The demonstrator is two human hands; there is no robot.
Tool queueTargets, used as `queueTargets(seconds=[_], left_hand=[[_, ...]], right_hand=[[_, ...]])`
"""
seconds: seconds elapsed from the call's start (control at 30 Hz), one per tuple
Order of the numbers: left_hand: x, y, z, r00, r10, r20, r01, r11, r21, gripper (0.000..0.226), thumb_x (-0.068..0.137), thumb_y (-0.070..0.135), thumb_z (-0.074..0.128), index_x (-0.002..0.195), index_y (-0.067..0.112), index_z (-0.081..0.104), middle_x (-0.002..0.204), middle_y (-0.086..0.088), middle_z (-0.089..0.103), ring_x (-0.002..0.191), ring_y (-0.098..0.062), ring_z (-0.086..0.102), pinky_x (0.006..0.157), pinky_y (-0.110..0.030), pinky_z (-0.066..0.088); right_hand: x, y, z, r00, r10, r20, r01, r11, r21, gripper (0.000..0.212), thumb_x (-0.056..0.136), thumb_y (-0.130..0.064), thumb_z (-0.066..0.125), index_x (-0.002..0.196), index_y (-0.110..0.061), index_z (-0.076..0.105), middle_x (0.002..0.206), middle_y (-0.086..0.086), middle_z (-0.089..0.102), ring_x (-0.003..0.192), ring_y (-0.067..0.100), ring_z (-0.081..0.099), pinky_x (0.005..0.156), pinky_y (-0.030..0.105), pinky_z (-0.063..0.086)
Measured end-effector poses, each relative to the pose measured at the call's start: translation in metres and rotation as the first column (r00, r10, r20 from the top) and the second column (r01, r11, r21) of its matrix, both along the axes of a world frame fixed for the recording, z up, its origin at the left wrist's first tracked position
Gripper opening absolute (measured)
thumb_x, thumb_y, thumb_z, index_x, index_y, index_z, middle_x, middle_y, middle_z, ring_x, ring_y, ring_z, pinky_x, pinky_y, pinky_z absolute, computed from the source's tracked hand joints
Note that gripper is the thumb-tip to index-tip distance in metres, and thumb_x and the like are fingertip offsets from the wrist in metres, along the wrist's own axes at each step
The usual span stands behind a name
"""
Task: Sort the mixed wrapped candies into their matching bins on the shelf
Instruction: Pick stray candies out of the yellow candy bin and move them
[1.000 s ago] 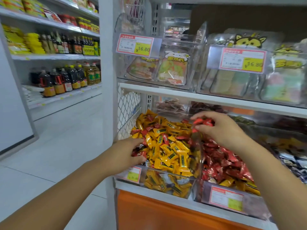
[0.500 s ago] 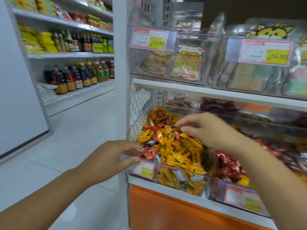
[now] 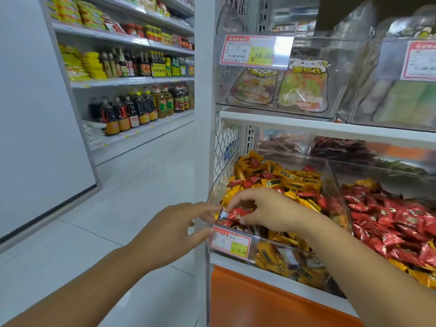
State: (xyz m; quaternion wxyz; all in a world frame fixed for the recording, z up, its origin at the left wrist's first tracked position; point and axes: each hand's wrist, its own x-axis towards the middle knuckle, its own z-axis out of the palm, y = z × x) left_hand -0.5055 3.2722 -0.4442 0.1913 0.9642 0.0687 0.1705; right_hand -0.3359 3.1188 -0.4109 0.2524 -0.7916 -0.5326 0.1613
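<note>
A clear left bin (image 3: 335,185) on the lower shelf holds mostly yellow wrapped candies (image 3: 286,179) with red ones mixed in. The clear right bin (image 3: 377,171) beside it holds mostly red candies (image 3: 389,215) with a few yellow ones. My right hand (image 3: 269,211) reaches over the front of the left bin and pinches a red candy (image 3: 237,213) by its wrapper. My left hand (image 3: 174,232) hovers at the bin's front left corner, fingers spread and relaxed, tips close to the same candy, holding nothing I can see.
A price tag (image 3: 230,241) hangs on the left bin's front. Above, a white shelf (image 3: 306,125) carries clear bins of bagged sweets (image 3: 302,90). An orange panel (image 3: 259,300) lies below. Left of the white upright (image 3: 203,114) is tiled aisle floor and shelves of bottles (image 3: 141,107).
My right hand came from the right bin across to the left bin's front and now pinches a red candy. My left hand drew back slightly toward the bin's front corner.
</note>
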Motion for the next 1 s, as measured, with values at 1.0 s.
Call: queueTargets(seconds=[1.0], left_hand=[[0.006,-0.001,-0.006,0.999,0.02,-0.029,-0.021,0.999,-0.025,0.041,0.09,0.045,0.057,0.127,0.055,0.042,0.105,0.036,0.048,0.093,0.014,0.047,0.071,-0.003,0.042]], right_hand=[[0.02,0.005,-0.005,0.983,-0.033,0.178,0.07,0.976,-0.205,0.028,0.094,-0.021,0.058,0.122,-0.024,0.061,0.107,-0.008,0.049,0.094,0.011,0.051,0.079,0.025,0.042]])
